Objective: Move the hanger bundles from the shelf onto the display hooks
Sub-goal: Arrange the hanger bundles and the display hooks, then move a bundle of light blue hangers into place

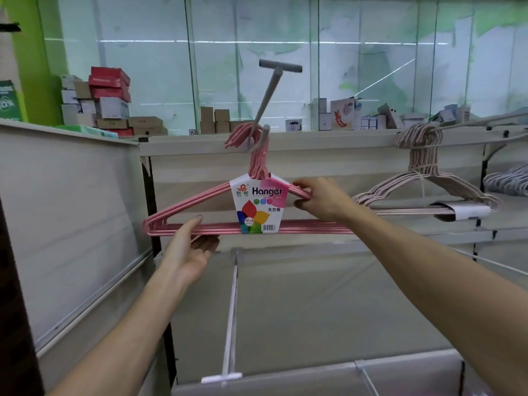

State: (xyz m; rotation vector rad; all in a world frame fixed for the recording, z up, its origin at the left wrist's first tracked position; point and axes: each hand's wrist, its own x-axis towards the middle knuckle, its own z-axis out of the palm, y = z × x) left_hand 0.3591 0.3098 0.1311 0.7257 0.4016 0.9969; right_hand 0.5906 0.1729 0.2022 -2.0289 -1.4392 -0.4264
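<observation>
The left hand (190,247) is open, palm up, with straight fingers supporting the bottom bar of the pink hanger bundle (200,212) near its left corner. The right hand (320,200) pinches the bundle's right shoulder wires between fingers and thumb, just right of the printed label (260,204). The bundle hangs level between both hands, in front of the shelving back panel and above the shelf (314,295) with its wire divider (232,310).

The bundle's hook ends (245,137) sit over the grey display hook (264,107), which angles up and away to a T-shaped end. How fully the hook ends are seated on the grey display hook cannot be told.

A beige hanger bundle (423,178) already hangs on a second hook to the right, well apart. Stacked boxes (108,101) stand along the top ledge behind.

Risk assessment: if either hand releases before every hook end is seated, the bundle may tilt, slide forward and drop onto the shelf. Uneven lift from the open left hand could twist the bundle and spread the hook ends, leaving some wires off the hook. A pull from the right hand could swing the bundle sideways.
</observation>
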